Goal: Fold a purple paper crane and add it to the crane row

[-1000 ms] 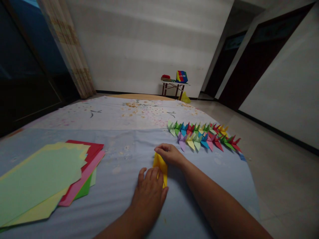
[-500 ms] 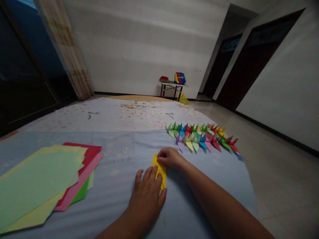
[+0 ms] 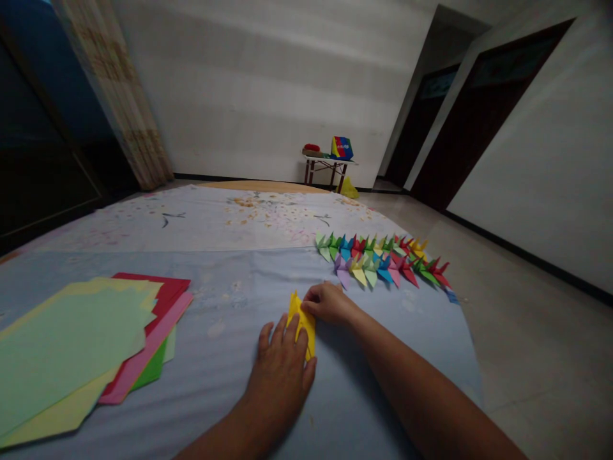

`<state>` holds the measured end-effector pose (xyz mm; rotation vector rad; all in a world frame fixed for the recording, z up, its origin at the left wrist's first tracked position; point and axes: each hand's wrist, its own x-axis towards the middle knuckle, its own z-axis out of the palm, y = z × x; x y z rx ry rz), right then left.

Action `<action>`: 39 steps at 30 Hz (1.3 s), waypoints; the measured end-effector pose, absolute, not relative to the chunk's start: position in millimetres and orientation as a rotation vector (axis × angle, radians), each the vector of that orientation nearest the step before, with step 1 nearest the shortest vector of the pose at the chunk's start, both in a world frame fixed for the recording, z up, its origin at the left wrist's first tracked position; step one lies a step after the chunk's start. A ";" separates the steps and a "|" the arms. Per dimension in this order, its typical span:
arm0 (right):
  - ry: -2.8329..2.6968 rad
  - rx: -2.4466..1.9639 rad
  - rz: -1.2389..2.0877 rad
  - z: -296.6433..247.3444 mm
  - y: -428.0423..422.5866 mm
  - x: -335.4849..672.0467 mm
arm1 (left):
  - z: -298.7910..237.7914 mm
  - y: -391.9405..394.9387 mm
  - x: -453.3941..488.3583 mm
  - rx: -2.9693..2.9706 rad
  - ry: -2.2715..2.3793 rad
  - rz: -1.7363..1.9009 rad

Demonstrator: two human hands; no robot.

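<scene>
A folded yellow paper piece point(image 3: 301, 319) lies on the pale blue cloth point(image 3: 230, 358) in front of me. My left hand point(image 3: 280, 370) lies flat on the paper's near end, fingers stretched over it. My right hand point(image 3: 328, 301) pinches the paper's far edge with its fingertips pressed together. Just beyond my right hand stand two rows of several folded paper cranes point(image 3: 380, 262) in green, blue, red, yellow, purple and pink.
A fanned stack of coloured paper sheets point(image 3: 81, 345), green on top, lies at the left. The cloth ends at the right on a tiled floor point(image 3: 527, 319). A small table point(image 3: 325, 169) with colourful items stands by the far wall. A curtain point(image 3: 115, 96) hangs at the left.
My right hand's fingertips slid along the yellow paper's far end, and its tip now stands up a little. My left hand stays pressed on the paper. The view shifted slightly.
</scene>
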<state>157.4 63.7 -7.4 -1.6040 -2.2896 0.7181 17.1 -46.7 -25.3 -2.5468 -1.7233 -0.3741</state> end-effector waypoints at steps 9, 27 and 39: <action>-2.237 -1.547 0.703 -16.2 61.6 156.4 | -28.9 -45.7 16.6 -2.525 -1.684 -0.412; -2.198 -1.562 0.721 -18.4 62.6 167.2 | -29.7 -35.2 0.1 -2.654 -1.529 -0.461; -2.273 -1.551 0.599 -21.9 61.9 164.8 | -15.8 -40.9 8.7 -2.620 -1.708 -0.333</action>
